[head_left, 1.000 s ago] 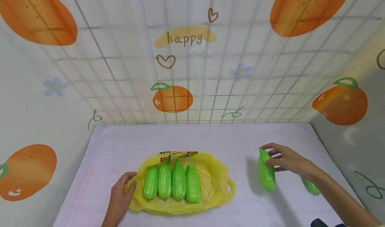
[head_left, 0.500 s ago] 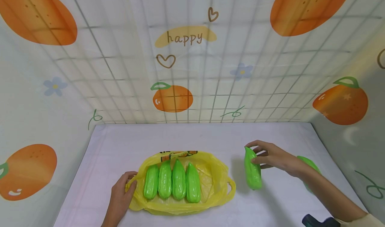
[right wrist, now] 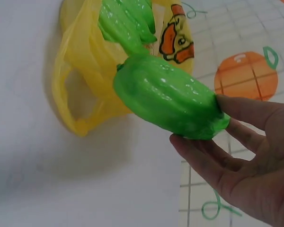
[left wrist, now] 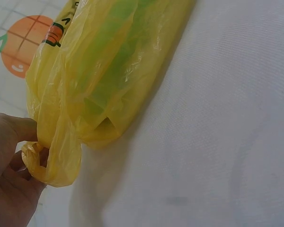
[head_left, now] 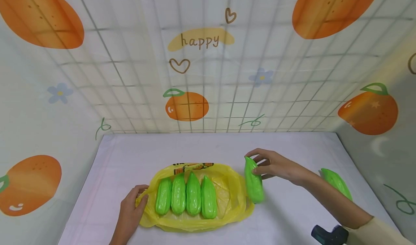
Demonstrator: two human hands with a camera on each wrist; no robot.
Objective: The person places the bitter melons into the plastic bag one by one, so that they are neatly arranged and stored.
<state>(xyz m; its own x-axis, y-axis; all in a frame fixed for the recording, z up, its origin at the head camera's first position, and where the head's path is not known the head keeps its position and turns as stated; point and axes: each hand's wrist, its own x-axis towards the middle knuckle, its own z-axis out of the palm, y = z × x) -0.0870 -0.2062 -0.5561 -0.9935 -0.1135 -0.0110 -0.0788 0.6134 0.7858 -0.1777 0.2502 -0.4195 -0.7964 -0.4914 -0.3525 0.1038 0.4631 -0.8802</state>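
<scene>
A yellow plastic bag lies spread with its mouth up on the white table. Inside it, several glossy green gourds, ridged and tapered, lie side by side toward its left. My left hand pinches the bag's left edge by the handle, seen closer in the left wrist view. Between its fingertips and thumb, my right hand holds another green gourd by its narrow end. This gourd overlaps the bag's right handle in the head view, with its thick end pointing down.
One more green gourd lies at the table's right, partly behind the right forearm. A dark device is at the right wrist's sleeve. Printed cloth walls stand at the back and both sides of the table.
My right hand has carried its gourd leftward across the table to the bag's right end. The gourd left behind on the right shows more. My left hand and the bag stay put.
</scene>
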